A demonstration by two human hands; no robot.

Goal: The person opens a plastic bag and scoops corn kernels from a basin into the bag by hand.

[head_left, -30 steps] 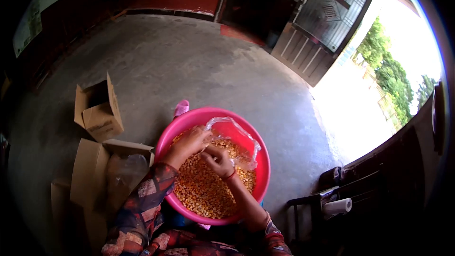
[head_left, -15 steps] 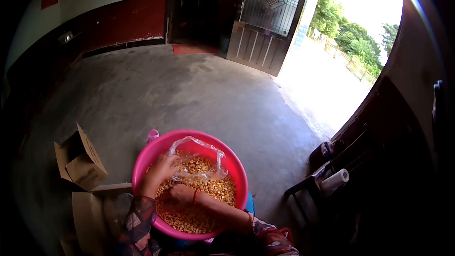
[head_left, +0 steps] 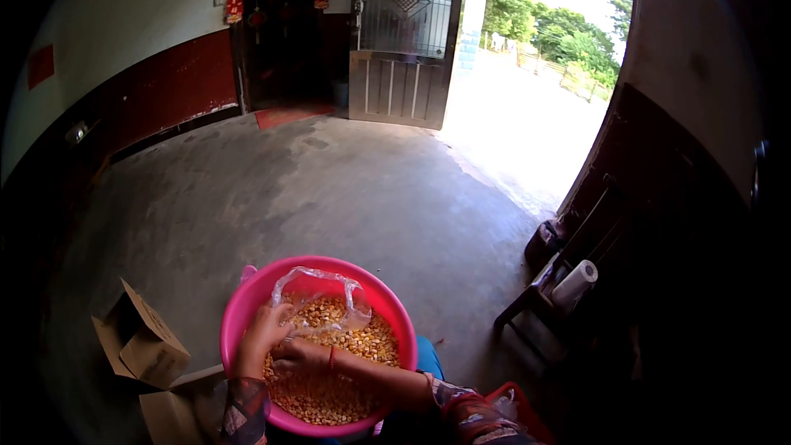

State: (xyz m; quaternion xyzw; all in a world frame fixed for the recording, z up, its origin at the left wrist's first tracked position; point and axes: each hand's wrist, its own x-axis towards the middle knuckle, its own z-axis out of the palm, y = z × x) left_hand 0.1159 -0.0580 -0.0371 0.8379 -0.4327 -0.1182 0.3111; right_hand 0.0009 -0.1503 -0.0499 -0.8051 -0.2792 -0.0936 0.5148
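- Left hand (head_left: 262, 333) grasps the clear bag (head_left: 358, 314) by its left edge.
- Right hand (head_left: 297, 355) curls at corn kernels (head_left: 329, 400), bag just beyond; cannot tell its grip.

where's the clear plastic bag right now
In the head view, the clear plastic bag is inside the pink basin, toward its far side, beside the left hand.

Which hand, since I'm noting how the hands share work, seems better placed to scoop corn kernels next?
Probably the right hand: it is down low at the corn kernels, while the left hand is at the clear plastic bag's edge.
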